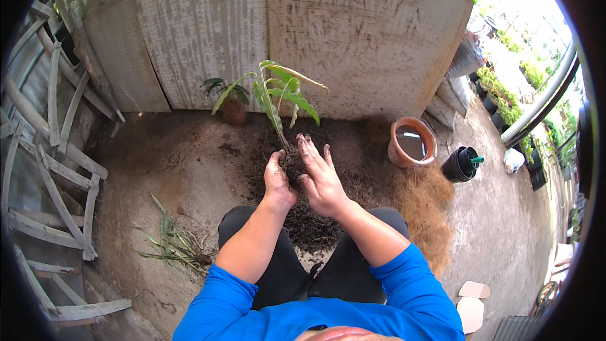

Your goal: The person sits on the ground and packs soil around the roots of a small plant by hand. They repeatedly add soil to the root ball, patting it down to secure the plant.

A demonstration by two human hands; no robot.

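In front of me a leafy green plant stands a little tilted, some of its long leaves yellowed and drooping. My left hand is cupped round its soil-covered root ball from the left. On the other side, my right hand lies against the roots with its fingers stretched out and smeared with dirt. Dark loose soil is heaped on the ground beneath both hands, between my knees.
A terracotta pot with dark liquid stands to the right, beside stacked black pots. Brown fibre lies nearer. Pulled plants lie at left. A small potted plant stands by the board wall; wooden racks line the left.
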